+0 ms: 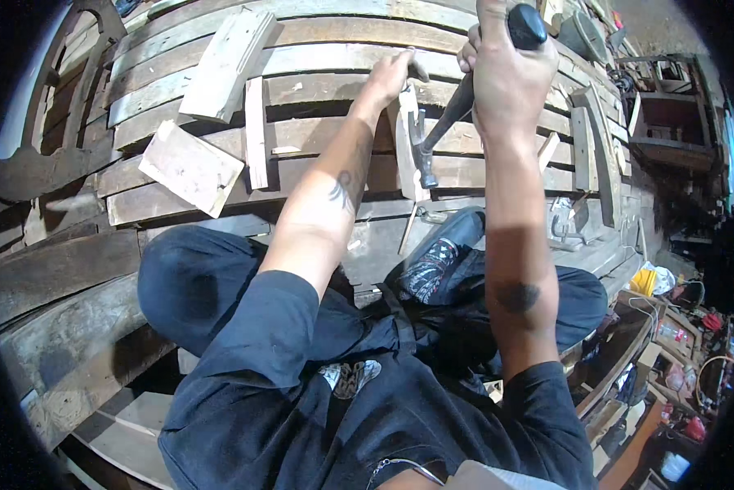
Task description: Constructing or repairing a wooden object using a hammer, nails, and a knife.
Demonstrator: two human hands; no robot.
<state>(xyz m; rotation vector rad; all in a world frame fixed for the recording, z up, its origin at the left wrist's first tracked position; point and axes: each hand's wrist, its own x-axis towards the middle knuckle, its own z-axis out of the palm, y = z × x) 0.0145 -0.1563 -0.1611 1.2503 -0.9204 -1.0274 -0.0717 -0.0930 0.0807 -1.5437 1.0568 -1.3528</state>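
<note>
My right hand [510, 86] is wrapped around the dark handle of a claw hammer [457, 106], whose butt sticks out past the fist at the top. The hammer's metal head hangs at the right side of a narrow pale wood piece [405, 151], close to its near end; whether they touch I cannot tell. My left hand [390, 77] is closed at the far end of that wood piece, its fingers partly hidden. Wooden slats [318, 135] lie in rows beneath both hands.
Left of my left arm lie a thick pale plank [226, 69], a square board [191, 167] and a narrow strip [256, 135]. Upright boards [600, 155] stand at the right. My crossed legs [195, 273] border the slats. Clutter fills the right edge, with a wooden box [624, 351].
</note>
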